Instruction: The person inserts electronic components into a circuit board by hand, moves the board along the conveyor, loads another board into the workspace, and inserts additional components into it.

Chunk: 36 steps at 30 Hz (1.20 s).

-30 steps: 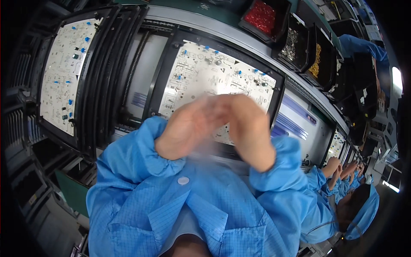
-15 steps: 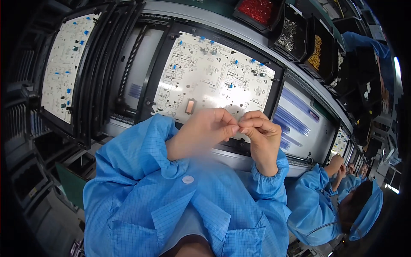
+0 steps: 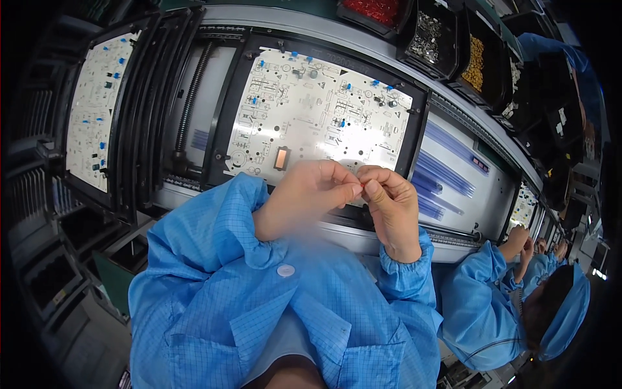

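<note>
My left hand [image 3: 306,196] and my right hand [image 3: 395,206] meet fingertip to fingertip over the near edge of a white circuit board [image 3: 298,123]. Both are closed in a pinch. A tiny red part [image 3: 363,183] shows between the fingertips, too small and covered to tell its exact kind. The board sits in a black frame [image 3: 223,129] and carries several small blue and dark green components. A copper-coloured rectangle [image 3: 282,158] lies near its lower left.
Black bins at the upper right hold red parts [image 3: 374,9], silver parts [image 3: 427,35] and yellow parts [image 3: 475,61]. Another populated board [image 3: 97,110] stands left. Purple-blue strips [image 3: 440,175] lie right of the frame. A co-worker in a blue smock [image 3: 483,305] works at the right.
My right fingers have curled closer, and the red part now shows between the fingertips. The board and bins appear slightly shifted up and left in view.
</note>
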{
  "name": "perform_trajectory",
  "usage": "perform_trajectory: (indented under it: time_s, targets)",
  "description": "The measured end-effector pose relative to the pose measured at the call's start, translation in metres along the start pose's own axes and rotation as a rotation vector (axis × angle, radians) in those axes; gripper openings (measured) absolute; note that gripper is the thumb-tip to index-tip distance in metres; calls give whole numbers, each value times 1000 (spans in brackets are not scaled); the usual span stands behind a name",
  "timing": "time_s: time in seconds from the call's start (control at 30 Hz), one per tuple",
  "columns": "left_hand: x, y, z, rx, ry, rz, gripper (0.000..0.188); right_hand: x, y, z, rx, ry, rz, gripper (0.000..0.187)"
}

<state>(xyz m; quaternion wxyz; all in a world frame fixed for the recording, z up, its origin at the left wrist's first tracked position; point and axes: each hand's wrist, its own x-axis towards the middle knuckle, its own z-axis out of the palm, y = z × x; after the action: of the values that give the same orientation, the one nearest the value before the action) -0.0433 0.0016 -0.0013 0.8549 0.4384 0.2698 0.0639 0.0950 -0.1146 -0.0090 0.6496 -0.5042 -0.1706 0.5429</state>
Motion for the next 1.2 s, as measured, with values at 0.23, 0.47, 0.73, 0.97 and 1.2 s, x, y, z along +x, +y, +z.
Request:
perform_trajectory:
  time_s: [0.23, 0.47, 0.73, 0.97, 1.2]
  targets:
    - [6, 2, -8, -234, -156, -243, 14, 5, -3, -13, -173, -114, -98, 9]
    - [11, -10, -17, -864, -447, -661, 19, -1, -3, -8, -283, -271, -252, 6]
    - [5, -8, -15, -656, -263, -536, 30, 11, -17, -54, -1078, 352, -593, 5]
    - [4, -13, -18, -590, -161, -484, 29, 29, -8, -55, -1288, 388, -593, 4]
    - [5, -15, -25, -582, -186, -452, 30, 33, -8, -51, -1350, 365, -593, 6]
